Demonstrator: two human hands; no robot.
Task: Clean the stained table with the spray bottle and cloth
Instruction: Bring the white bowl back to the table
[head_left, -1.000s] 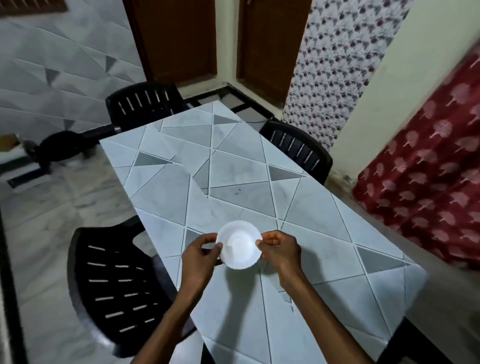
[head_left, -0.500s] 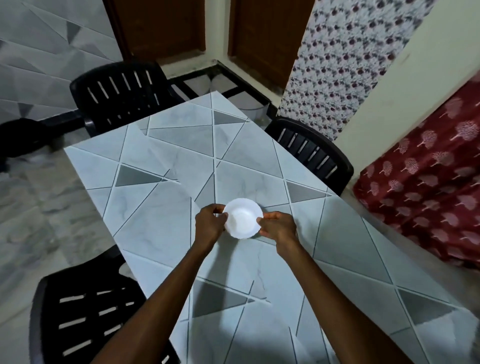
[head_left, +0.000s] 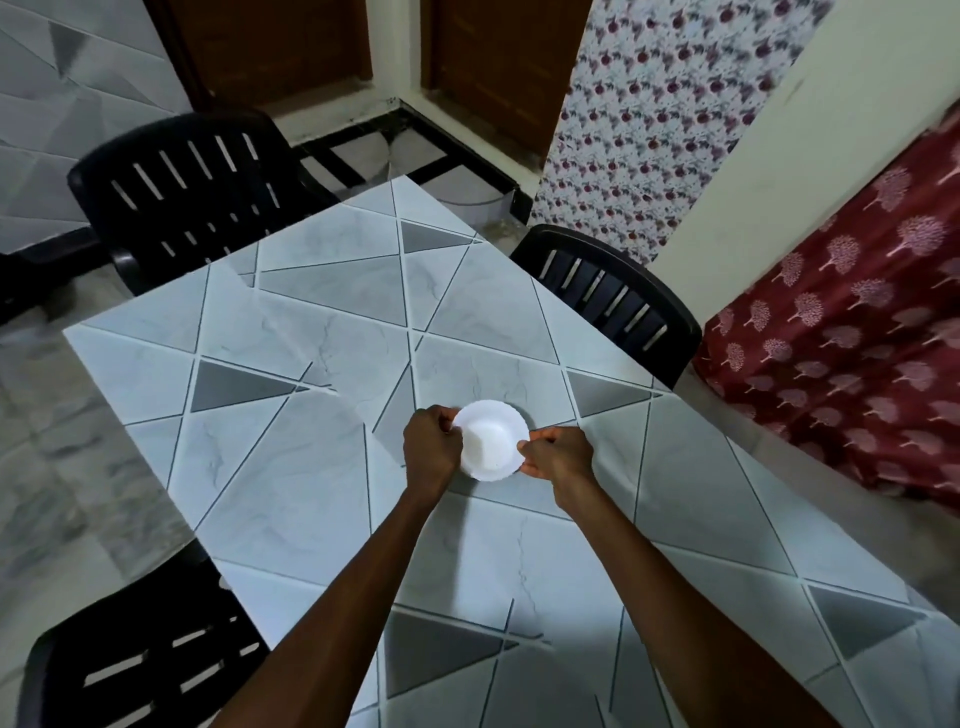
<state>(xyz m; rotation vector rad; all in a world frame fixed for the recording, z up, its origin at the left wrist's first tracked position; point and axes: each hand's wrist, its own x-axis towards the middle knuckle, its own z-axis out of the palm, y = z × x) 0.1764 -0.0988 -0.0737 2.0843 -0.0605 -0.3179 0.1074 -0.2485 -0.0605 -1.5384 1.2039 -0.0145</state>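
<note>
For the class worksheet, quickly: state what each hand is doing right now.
Left hand: closed, pinching the left rim of the white bowl.
Right hand: closed, pinching the bowl's right rim.

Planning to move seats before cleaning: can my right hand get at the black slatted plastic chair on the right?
Probably not yet: the right hand pinches the small white scalloped bowl with the left hand. Otherwise nothing stands between it and the black slatted plastic chair.

Bowl over table, between left hand, right hand
</note>
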